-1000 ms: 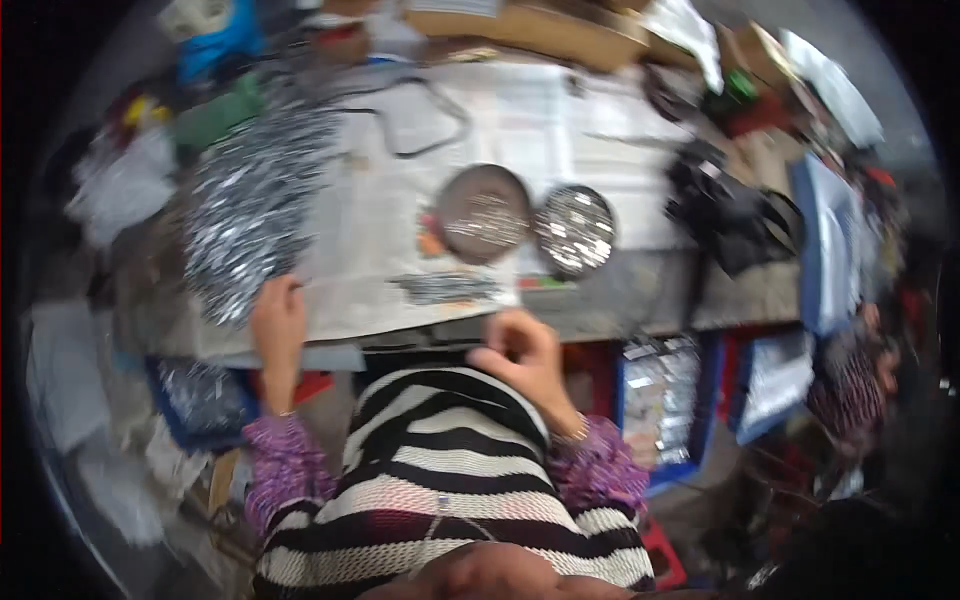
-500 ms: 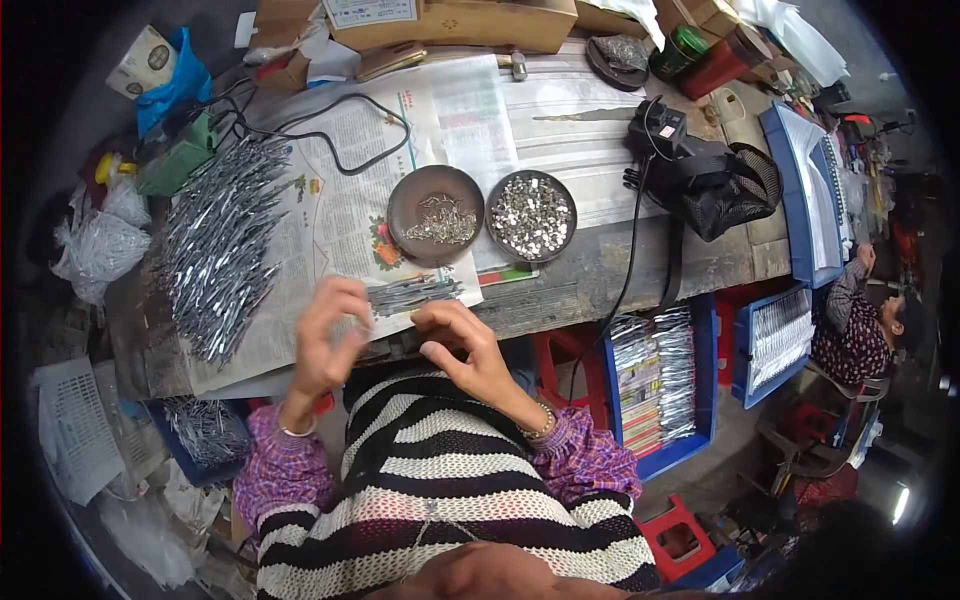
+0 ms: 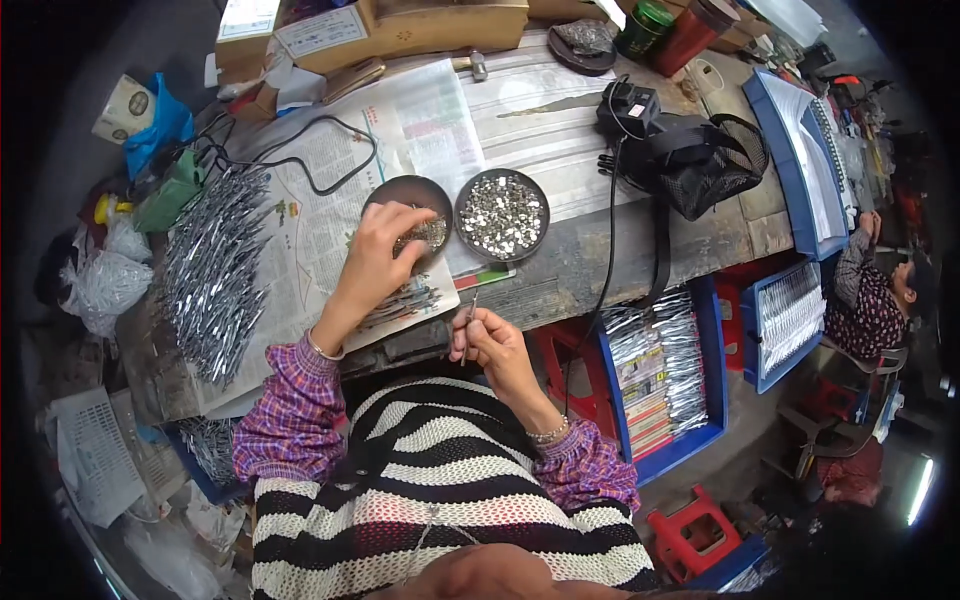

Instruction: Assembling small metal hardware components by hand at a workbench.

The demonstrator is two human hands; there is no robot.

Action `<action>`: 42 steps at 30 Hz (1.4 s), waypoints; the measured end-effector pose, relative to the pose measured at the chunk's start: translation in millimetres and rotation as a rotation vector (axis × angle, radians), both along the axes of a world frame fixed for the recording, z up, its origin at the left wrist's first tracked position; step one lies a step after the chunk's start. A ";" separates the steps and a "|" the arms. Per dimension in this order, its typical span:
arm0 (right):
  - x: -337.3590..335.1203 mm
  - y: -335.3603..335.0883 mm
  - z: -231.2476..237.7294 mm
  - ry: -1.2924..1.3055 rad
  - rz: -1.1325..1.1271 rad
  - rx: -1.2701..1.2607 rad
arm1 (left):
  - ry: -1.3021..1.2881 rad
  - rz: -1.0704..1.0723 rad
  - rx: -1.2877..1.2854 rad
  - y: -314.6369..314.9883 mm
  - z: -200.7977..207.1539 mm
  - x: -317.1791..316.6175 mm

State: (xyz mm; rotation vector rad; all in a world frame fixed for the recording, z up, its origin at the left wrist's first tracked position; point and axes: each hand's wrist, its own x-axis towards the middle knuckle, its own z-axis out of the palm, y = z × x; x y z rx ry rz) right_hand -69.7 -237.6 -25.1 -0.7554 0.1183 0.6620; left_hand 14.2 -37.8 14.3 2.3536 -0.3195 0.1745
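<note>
My left hand (image 3: pixel 380 247) reaches over the left brown bowl (image 3: pixel 376 196), thumb and fingers apart above small wire pieces (image 3: pixel 432 234). Its fingers cover part of that bowl. Lower and to the right, at the table's near edge, my right hand (image 3: pixel 492 347) pinches a thin metal piece (image 3: pixel 474 300) that points upward. Small shiny metal bits (image 3: pixel 502 215) fill the dark bowl (image 3: pixel 461 238) on the right. Under my left wrist lie several slim metal rods (image 3: pixel 400 304) on newspaper. A large heap of similar rods (image 3: pixel 215 275) spreads across the table's left side.
A black cable (image 3: pixel 318 190) loops behind the bowls. A hammer (image 3: pixel 478 66) lies at the back near cardboard boxes (image 3: pixel 425 28). To the right sit a black mesh bag (image 3: pixel 715 175) and blue trays (image 3: pixel 675 452) of metal pieces. A person (image 3: pixel 880 290) sits at far right.
My left hand has moved up and right to the left bowl. My right hand has turned and come lower, with a thin metal piece now visible in its pinch. The view has shifted slightly.
</note>
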 end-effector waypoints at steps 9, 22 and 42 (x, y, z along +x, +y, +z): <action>-3.7 -11.1 -2.4 0.071 -0.011 -0.076 | -0.098 0.097 0.146 -3.7 -24.2 0.8; -11.9 -18.0 -5.2 0.146 -0.080 -0.010 | -0.085 0.122 0.119 9.1 -7.9 -4.6; -37.4 -27.7 -8.5 0.107 -0.079 0.006 | -0.117 0.173 0.041 6.7 -18.1 -10.9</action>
